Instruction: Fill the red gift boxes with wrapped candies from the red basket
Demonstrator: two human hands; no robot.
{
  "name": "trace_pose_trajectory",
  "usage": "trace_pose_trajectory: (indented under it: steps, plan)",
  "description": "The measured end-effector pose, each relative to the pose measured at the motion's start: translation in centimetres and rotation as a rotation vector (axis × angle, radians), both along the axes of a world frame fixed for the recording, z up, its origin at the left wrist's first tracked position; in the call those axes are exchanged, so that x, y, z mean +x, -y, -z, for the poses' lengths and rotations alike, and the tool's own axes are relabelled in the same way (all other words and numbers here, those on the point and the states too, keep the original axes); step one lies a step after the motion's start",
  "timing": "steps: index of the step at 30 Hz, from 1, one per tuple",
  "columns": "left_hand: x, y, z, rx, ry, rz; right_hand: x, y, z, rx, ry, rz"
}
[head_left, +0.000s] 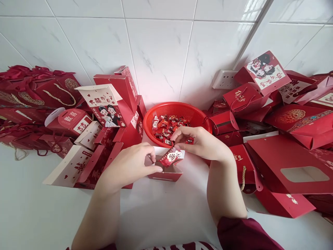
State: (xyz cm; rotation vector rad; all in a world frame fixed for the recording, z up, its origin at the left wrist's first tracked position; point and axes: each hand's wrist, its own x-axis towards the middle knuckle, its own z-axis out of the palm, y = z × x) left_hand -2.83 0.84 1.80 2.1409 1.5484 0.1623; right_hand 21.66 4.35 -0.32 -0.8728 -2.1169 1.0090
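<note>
A small red cardboard box stands on the white surface in front of me, its top open and its white inner faces showing. My left hand has its thumb and forefinger at the box's left side, gripping it. Over the opening lies a tilted red piece printed "SWEET SUGAR" with a white label; whether it is a packet or a flap I cannot tell. The fingertips of my right hand pinch its upper edge. Just behind, a red plastic basket holds wrapped sweets.
Red gift boxes are piled on the left, with rope-handled bags beyond. More red boxes heap up on the right, some leaning. A socket is on the tiled wall behind the basket.
</note>
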Motion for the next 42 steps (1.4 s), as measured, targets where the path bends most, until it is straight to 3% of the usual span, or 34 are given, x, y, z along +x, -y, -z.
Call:
trace_pose_trajectory:
  steps: [5, 9, 13, 15, 20, 24, 27, 31, 42]
  plan:
    - [-0.1, 0.6, -0.2, 0.022, -0.07, 0.04, 0.1, 0.2, -0.4, 0.008, -0.112, 0.029]
    - [-0.1, 0.7, -0.3, 0.016, -0.085, 0.068, 0.9, -0.8, 0.3, -0.058, -0.147, 0.231]
    - [0.0, 0.6, -0.1, 0.029, -0.057, 0.062, 1.7, -2.9, 1.3, 0.003, -0.055, 0.439]
    - [0.0, 0.4, 0.2, 0.029, -0.033, 0.038, 1.4, -4.5, 1.4, 0.029, 0.084, 0.414]
    - [0.0, -0.2, 0.9, 0.04, 0.014, 0.032, -1.9, -10.4, 0.9, -0.052, 0.624, 0.081]
    - [0.0, -0.3, 1.2, 0.052, 0.033, 0.088, -5.6, -14.1, 2.7, -0.138, 0.755, 0.08]
    - [0.0, -0.3, 1.3, 0.008, 0.023, 0.09, -7.0, -14.6, 4.8, -0.126, 0.754, 0.135]
    - [0.0, -0.2, 1.3, -0.011, 0.022, 0.076, -6.8, -14.2, 6.5, -0.106, 0.727, 0.173]
    - [0.5, 0.1, 1.6, 0.055, 0.078, 0.05, -7.4, -15.4, 7.2, -0.198, 0.928, 0.164]
